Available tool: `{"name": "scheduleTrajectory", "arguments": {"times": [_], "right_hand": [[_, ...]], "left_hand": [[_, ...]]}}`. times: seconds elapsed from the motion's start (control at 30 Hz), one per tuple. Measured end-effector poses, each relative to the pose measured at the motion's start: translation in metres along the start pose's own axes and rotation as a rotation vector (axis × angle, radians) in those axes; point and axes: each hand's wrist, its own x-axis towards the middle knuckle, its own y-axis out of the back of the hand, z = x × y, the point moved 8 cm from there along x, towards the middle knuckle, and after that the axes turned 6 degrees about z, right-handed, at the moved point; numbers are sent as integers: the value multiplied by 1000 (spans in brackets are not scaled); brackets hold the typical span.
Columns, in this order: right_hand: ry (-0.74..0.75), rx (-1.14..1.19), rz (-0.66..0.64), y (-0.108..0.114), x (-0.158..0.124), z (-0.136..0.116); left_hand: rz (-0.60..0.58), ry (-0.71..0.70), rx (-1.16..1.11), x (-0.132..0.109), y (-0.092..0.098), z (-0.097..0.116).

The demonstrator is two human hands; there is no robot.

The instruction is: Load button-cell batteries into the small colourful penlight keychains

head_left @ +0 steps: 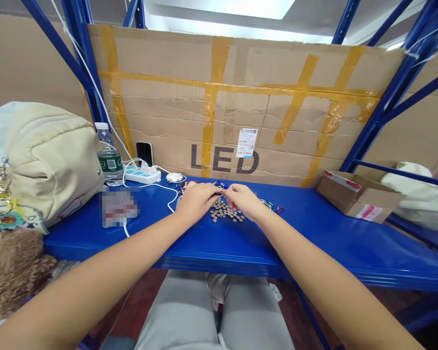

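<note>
Left hand (198,198) and right hand (241,200) meet above a blue tabletop (314,238), fingers pinched at a small item (218,193) too small to identify. Loose round discs (224,210) lie scattered just below. A red clip (280,209) lies right of the right hand. Left side: white power strip (142,175), labelled water bottle (110,163), cream bag (65,150). Right side: open cardboard box (361,197). Behind: taped cardboard panel (175,116) marked "LED".

Bench top (332,218): glossy blue.
Middle: we see small round discs (224,211), scattered; coloured clips (266,202) just right, a red clip (280,209) beside them.
Far left: we note a bottle (110,163), upright, beside a white power strip (140,175).
Left: a cream bag (62,150); a pixelated item (119,208), white cable (126,230) attached.
Right: an open cardboard box (365,201).
</note>
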Motion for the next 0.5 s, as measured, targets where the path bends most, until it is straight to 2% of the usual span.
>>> {"name": "scheduleTrajectory", "arguments": {"times": [0.1,0.23,0.33,0.5], "right_hand": [[49,-82,-65,1,0,-3],[319,-250,-65,8,-2,-21],[488,-298,-105,8,-6,-32],[612,-404,-44,15,-7,-38]], "left_hand": [[-50,184,-260,2,-8,-13],[-110,392,-549,-2,-18,-29],[-139,465,-680,-5,-22,-34],[-167,478,-699,-6,-24,-33]]}}
